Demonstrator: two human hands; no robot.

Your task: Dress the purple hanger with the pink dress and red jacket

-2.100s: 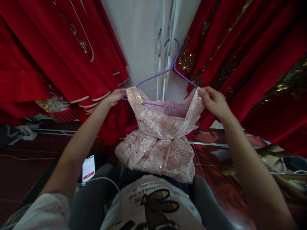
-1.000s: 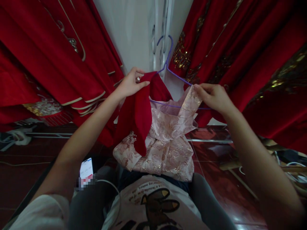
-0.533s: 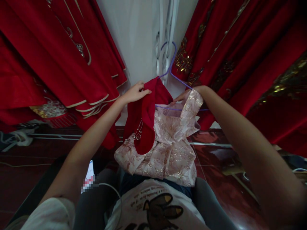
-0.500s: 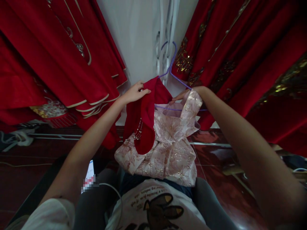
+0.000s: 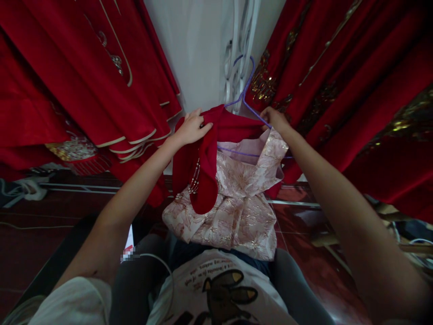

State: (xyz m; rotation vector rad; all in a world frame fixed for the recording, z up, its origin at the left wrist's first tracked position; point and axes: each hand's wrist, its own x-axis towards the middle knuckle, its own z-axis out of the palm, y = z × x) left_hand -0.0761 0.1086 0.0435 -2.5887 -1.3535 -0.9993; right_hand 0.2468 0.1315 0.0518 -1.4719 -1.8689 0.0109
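A small pink and gold brocade dress [image 5: 237, 198] hangs on a purple wire hanger [image 5: 248, 97] in front of me, its skirt resting on my lap. A red garment [image 5: 203, 171] with a beaded trim is draped over the dress's left shoulder. My left hand [image 5: 191, 128] is closed on the red cloth near the hanger's left end. My right hand [image 5: 274, 119] is at the hanger's right arm, gripping the red cloth there, just above the dress's right strap.
Red gowns with gold trim hang at the left [image 5: 84, 76] and with gold embroidery at the right [image 5: 338, 81]. A white wall with white metal scrollwork [image 5: 241, 49] lies between them. A phone [image 5: 128, 246] with a white cable rests by my left knee. The floor is dark red tile.
Two seconds ago both hands held the dress straps on the hanger. My left hand then brought the red garment over the left side, and my right hand has now moved up to its right end.
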